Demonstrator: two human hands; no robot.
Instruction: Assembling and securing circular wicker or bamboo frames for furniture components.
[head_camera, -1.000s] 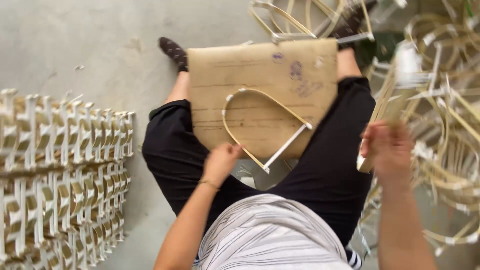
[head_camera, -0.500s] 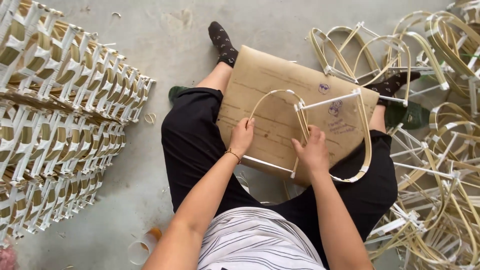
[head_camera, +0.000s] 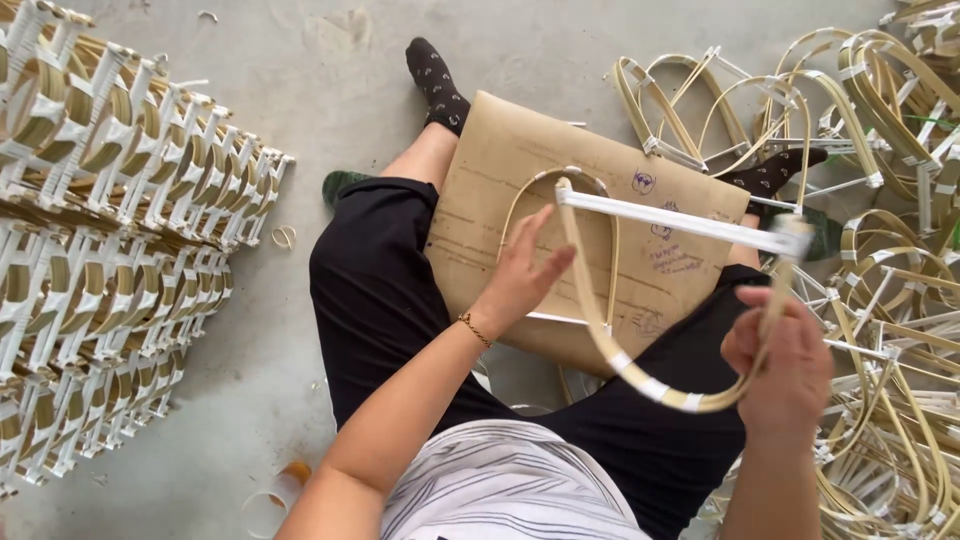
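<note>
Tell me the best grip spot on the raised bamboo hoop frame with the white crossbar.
Probably the curved bamboo rim of the hoop frame, from the near right side, where the right hand grips it. The white crossbar braces the far side; the left hand steadies inside the loop.

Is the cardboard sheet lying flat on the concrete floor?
No, the cardboard sheet rests across the seated person's legs, above the floor, under the bamboo hoop frame that the right hand grips.

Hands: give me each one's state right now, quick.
Left hand: open, fingers spread, on the arched bamboo frame over the cardboard sheet.
Right hand: closed around that frame's curved end.
</note>
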